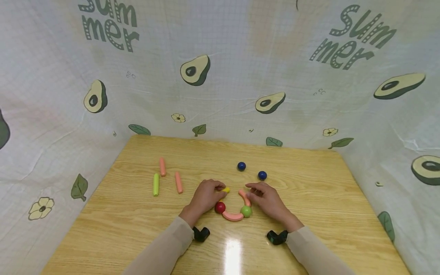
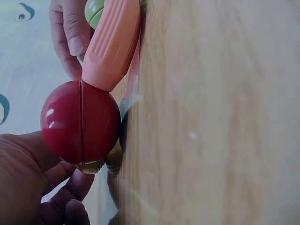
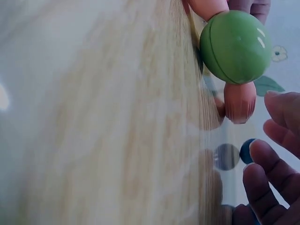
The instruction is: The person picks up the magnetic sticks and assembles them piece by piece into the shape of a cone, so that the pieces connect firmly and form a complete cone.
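Note:
A partial ring lies on the table: a red ball (image 1: 220, 207), a curved pink rod (image 1: 233, 216), a green ball (image 1: 246, 211) and a second pink rod (image 1: 245, 198) joined end to end. From the red ball a yellow rod (image 1: 225, 189) leads away, mostly covered by my left hand (image 1: 207, 195), which pinches it between thumb and fingers. In the left wrist view only a bit of the yellow rod (image 2: 91, 166) shows below the red ball. My right hand (image 1: 268, 199) is beside the second pink rod, fingers spread and loosely bent, holding nothing; the right wrist view shows a gap to that rod (image 3: 240, 104).
Two dark blue balls (image 1: 241, 166) lie beyond the hands, the nearer one (image 1: 262, 175) close to the right fingers. At the left are a yellow-green rod (image 1: 156, 185) and two pink rods (image 1: 178, 182). Printed cloth (image 1: 233, 95) walls in the wooden table (image 1: 120, 214).

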### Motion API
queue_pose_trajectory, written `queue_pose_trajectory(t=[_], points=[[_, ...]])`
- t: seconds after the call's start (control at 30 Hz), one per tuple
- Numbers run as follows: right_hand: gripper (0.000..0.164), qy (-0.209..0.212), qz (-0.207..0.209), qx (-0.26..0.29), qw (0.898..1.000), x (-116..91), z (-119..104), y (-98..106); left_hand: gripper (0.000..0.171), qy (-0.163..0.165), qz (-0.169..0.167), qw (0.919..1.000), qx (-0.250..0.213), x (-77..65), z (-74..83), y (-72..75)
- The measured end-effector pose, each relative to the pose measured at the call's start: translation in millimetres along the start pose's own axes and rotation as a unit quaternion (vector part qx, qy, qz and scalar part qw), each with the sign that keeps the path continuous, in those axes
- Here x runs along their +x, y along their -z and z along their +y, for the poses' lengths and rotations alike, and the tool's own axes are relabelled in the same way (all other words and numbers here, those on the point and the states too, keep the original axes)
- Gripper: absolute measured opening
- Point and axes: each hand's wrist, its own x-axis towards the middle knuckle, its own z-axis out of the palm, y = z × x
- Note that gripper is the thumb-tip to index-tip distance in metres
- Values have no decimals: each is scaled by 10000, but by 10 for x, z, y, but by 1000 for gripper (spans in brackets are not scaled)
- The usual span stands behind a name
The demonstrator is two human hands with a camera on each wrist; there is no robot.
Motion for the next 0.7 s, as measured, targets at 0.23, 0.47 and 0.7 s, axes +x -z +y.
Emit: queue_pose_trajectory(t=[0.23, 0.47, 0.7], points=[[36, 41, 180, -142, 9997, -5, 4, 21, 27, -36, 18, 9996, -272, -20, -35, 0], [37, -177, 1312, -383, 9905, 68, 88, 228, 26, 6, -23, 9989, -474, -27, -67, -1], [51, -542, 1205, -516, 9899, 211, 221, 394, 24, 53, -18, 9988, -483, -39, -52, 4]])
